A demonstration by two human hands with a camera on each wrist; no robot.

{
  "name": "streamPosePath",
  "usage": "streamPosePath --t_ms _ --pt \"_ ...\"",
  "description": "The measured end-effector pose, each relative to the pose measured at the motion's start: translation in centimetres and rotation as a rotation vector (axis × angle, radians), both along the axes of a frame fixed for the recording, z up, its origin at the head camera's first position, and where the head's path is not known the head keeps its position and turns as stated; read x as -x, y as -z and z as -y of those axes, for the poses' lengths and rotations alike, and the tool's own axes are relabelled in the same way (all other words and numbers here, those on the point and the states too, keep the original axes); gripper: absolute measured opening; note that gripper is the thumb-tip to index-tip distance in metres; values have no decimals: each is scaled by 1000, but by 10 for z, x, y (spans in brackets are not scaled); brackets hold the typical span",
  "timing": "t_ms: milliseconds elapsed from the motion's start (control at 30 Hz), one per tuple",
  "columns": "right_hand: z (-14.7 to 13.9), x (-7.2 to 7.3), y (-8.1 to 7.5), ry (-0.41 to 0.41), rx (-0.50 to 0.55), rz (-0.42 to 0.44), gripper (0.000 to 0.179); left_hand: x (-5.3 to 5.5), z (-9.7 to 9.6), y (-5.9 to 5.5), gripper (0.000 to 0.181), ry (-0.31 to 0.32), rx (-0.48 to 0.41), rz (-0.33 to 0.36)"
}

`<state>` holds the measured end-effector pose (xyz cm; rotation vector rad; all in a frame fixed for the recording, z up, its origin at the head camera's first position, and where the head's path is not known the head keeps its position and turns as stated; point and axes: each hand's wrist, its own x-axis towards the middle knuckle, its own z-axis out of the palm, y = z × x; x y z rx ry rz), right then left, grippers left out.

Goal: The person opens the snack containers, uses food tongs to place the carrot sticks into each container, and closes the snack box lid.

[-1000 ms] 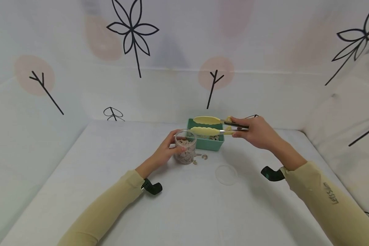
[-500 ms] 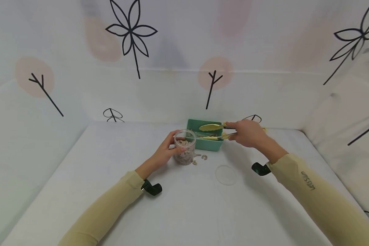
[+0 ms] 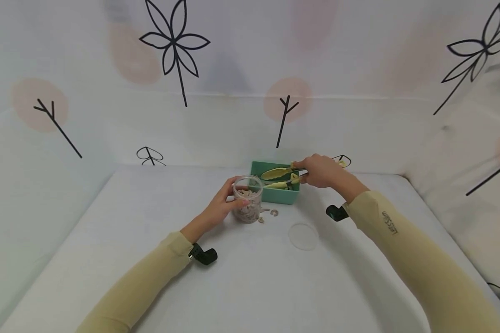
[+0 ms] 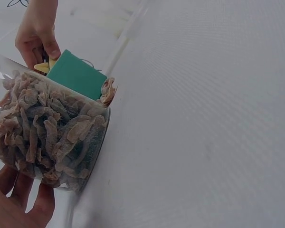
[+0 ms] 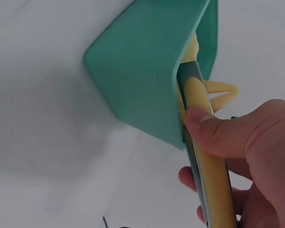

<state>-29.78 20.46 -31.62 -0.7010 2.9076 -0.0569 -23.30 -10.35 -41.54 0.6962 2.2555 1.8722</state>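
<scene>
My left hand (image 3: 218, 206) grips a clear round jar (image 3: 249, 214), which stands upright without a cover. Brownish, curled dried strips (image 4: 47, 128) fill much of it in the left wrist view. Behind and to the right of the jar is a green rectangular box (image 3: 280, 197), partly hidden by it. Over the box's right end, my right hand (image 3: 325, 172) holds yellow-tipped tongs (image 3: 276, 173), their two tips apart and down inside the box. In the right wrist view my thumb presses on the tongs' yellow handle (image 5: 213, 185). What lies between the tips is hidden.
Several loose dried pieces (image 3: 274, 212) lie on the white table (image 3: 241, 286) just right of the jar. A clear round lid (image 3: 303, 237) lies flat in front of the box. A patterned white cloth wall (image 3: 216, 129) stands close behind.
My right hand has moved left and the tongs have come down from above the box into it. Their tips stand slightly closer together. My left hand keeps its hold on the jar.
</scene>
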Motion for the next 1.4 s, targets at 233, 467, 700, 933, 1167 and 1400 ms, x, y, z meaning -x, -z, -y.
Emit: streamPosePath --t_ms 233,467,700,933,1167,1400 --pt "-14 0 -3 -21 26 31 63 3 -7 7 63 29 -2 -16" --pt "1 -2 4 -14 23 49 63 1 -8 8 62 26 -2 5" --pt "6 -2 12 -51 125 -6 55 3 -2 5 62 3 9 -6" --pt "9 -11 20 -56 186 -81 44 1 4 3 64 -16 29 1" --pt "1 -19 21 -59 231 -130 42 1 4 1 65 -9 29 9" --pt "-12 -22 7 1 309 -128 45 2 3 2 64 -13 31 10"
